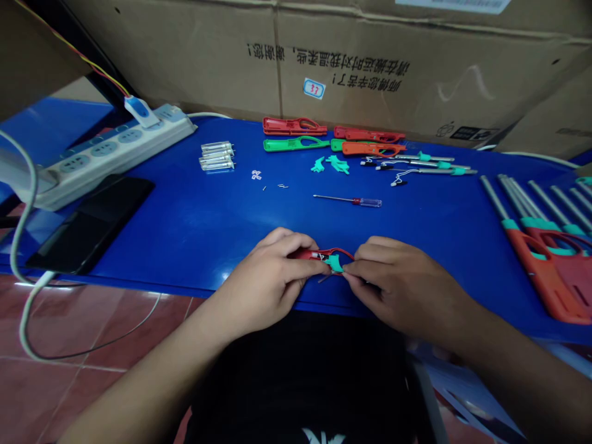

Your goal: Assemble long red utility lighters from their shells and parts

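- Two bare hands on one red shell half, held low over the table's near edge. Left hand pinches its body; right hand has fingertips bunched at the loop end, can't tell if they're clamping.
- Teal trigger piece sits between the hands, at the shell. Shell's open, insides showing, so I'd call this unit part-built.
- Just beyond the grip: screwdriver, lying free.
- Farther out, unused by the look of it: loose teal pieces, tiny screws, small white bits, clear tanks, coloured shells, wired metal tubes. Several units' worth left, I'd judge.
- Right of the grip: lighters that look whole. Likely the done pile.
- Left of the grip: phone, power strip.
- Around: blue table, cardboard box behind, red tiled floor.
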Demonstrator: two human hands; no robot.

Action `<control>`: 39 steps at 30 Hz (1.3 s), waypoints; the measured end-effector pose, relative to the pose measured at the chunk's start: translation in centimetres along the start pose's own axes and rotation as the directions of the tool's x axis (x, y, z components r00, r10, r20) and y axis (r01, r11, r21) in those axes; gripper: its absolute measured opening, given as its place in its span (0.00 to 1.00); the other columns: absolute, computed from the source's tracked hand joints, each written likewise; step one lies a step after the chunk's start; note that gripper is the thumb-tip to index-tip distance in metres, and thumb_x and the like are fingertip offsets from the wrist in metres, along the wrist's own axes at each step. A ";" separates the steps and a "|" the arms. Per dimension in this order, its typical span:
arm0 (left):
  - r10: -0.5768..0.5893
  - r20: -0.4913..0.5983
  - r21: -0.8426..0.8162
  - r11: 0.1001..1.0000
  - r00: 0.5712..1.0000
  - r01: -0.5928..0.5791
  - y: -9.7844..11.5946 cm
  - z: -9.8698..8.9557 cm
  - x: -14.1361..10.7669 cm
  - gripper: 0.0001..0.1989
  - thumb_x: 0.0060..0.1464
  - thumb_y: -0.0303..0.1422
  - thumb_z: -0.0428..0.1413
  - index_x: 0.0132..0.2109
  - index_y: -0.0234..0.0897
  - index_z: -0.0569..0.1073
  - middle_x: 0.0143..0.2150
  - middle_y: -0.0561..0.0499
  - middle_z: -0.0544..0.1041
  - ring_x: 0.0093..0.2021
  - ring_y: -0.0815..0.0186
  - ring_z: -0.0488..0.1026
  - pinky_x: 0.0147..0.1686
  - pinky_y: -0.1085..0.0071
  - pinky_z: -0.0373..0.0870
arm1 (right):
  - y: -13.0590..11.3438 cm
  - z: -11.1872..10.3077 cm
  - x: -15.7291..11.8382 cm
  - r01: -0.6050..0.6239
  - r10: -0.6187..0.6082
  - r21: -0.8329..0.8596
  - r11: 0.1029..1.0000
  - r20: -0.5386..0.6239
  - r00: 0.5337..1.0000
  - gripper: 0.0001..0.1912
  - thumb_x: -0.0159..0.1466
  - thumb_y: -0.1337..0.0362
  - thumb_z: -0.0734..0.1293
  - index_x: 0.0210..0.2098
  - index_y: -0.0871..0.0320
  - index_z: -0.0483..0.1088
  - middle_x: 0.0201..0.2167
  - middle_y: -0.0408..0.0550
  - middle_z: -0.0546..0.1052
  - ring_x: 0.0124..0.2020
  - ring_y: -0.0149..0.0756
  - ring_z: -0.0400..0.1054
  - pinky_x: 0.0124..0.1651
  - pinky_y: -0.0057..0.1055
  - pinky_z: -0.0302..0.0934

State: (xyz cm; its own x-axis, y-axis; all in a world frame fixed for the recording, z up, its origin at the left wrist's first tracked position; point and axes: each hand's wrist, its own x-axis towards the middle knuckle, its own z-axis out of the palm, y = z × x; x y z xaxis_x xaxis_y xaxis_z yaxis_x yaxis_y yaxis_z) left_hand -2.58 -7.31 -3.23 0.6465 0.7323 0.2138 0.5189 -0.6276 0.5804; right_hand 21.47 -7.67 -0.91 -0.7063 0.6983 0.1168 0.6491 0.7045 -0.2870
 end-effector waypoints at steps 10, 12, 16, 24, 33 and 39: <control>-0.002 -0.005 -0.018 1.000 1.000 0.002 0.1 0.2 -0.1 0.15 0.66 0.25 0.50 0.49 0.44 0.78 0.52 0.49 0.73 0.53 0.61 0.67 0.53 0.62 0.66 | -0.3 -0.5 0.6 0.003 0.001 -0.105 0.994 0.042 0.999 0.12 0.67 0.69 0.62 0.28 0.58 0.72 0.27 0.46 0.72 0.31 0.35 0.63 0.38 0.35 0.57; -0.028 -0.016 -0.046 0.999 0.999 0.028 0.1 0.2 -0.1 0.11 0.66 0.26 0.51 0.49 0.41 0.75 0.50 0.49 0.75 0.52 0.62 0.68 0.52 0.62 0.66 | -0.3 -0.6 0.6 -0.005 0.012 -0.120 0.993 0.051 0.999 0.11 0.67 0.69 0.62 0.28 0.57 0.71 0.28 0.46 0.72 0.31 0.36 0.63 0.38 0.35 0.57; -0.079 -0.041 -0.074 0.994 0.996 0.076 0.1 0.2 -0.1 0.08 0.64 0.27 0.53 0.50 0.38 0.69 0.48 0.49 0.76 0.48 0.62 0.69 0.50 0.64 0.68 | -0.1 -1.0 0.1 -0.046 0.047 -0.099 0.994 0.012 0.999 0.10 0.66 0.68 0.63 0.31 0.57 0.73 0.29 0.46 0.73 0.33 0.36 0.65 0.38 0.35 0.57; -0.007 -0.027 -0.036 0.999 1.000 0.006 0.1 0.1 0.0 0.13 0.67 0.27 0.50 0.53 0.42 0.74 0.52 0.49 0.76 0.52 0.61 0.69 0.54 0.61 0.66 | 0.4 -1.8 0.4 -0.027 0.039 -0.138 0.990 0.084 0.996 0.08 0.63 0.69 0.63 0.27 0.57 0.70 0.28 0.46 0.72 0.30 0.36 0.64 0.36 0.34 0.56; -0.004 -0.013 -0.025 1.000 1.000 0.004 -0.1 0.2 -0.2 0.11 0.67 0.27 0.51 0.49 0.42 0.77 0.54 0.50 0.76 0.53 0.62 0.69 0.54 0.63 0.66 | 0.6 -2.7 3.2 0.066 -0.002 -0.216 0.974 0.280 0.960 0.06 0.57 0.69 0.68 0.24 0.56 0.70 0.26 0.48 0.74 0.28 0.37 0.66 0.30 0.34 0.54; -0.031 -0.006 -0.064 0.997 1.000 0.030 0.1 0.1 0.1 0.08 0.66 0.28 0.52 0.48 0.39 0.74 0.50 0.49 0.77 0.50 0.62 0.70 0.53 0.62 0.66 | 0.6 -2.9 4.9 0.066 0.010 -0.201 0.977 0.355 0.935 0.07 0.52 0.71 0.67 0.20 0.55 0.69 0.22 0.48 0.73 0.22 0.33 0.62 0.25 0.33 0.48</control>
State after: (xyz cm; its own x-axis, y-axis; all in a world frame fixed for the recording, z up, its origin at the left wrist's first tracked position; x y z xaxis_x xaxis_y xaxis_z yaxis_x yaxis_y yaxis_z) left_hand -2.41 -7.31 -3.19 0.6268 0.7529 0.2007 0.5011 -0.5868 0.6360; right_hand 19.25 -3.44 2.21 -0.7540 0.6148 -0.2314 0.6448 0.7600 -0.0818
